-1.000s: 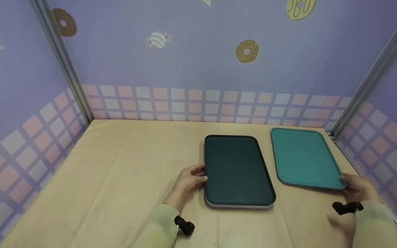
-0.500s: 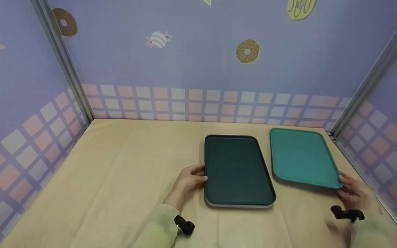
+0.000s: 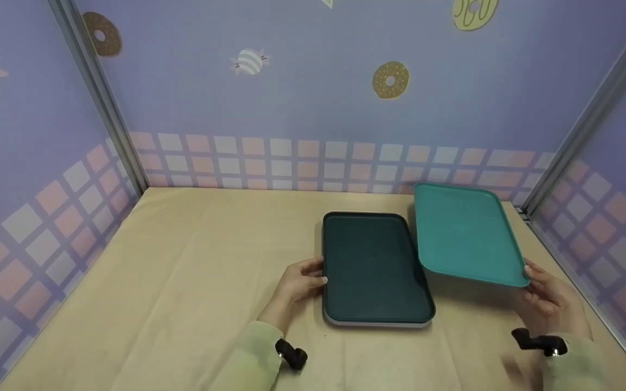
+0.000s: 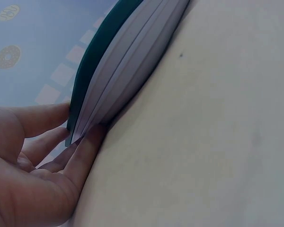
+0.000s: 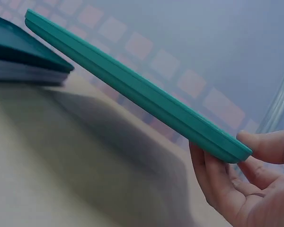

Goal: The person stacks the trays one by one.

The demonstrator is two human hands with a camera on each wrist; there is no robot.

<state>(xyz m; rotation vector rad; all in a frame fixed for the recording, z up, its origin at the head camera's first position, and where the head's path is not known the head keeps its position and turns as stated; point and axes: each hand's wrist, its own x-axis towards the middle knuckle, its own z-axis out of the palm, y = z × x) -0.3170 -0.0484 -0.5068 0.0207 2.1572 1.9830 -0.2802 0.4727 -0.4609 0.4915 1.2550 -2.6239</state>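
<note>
A dark green rectangular tray (image 3: pixel 373 266) tops a stack on the table, with pale lavender-grey trays (image 4: pixel 132 52) under it. At the stack's left side, my left hand (image 3: pixel 298 279) grips the edge, thumb at the dark green rim and fingers lower by the tabletop. My right hand (image 3: pixel 555 296) holds a lighter teal tray (image 3: pixel 465 233) by its near right corner, thumb above and fingers beneath. In the right wrist view, the teal tray (image 5: pixel 137 90) hangs tilted above the table, its shadow below. Its near left corner reaches the stack's right edge in the head view.
A beige cloth covers the table (image 3: pixel 210 260). Purple walls with a pink and white check band (image 3: pixel 280 163) close off the back and both sides. Metal posts (image 3: pixel 106 108) stand at the rear corners.
The teal tray has risen off the table and shifted left toward the stack, carried by my right hand. My left hand and the stack have stayed in place.
</note>
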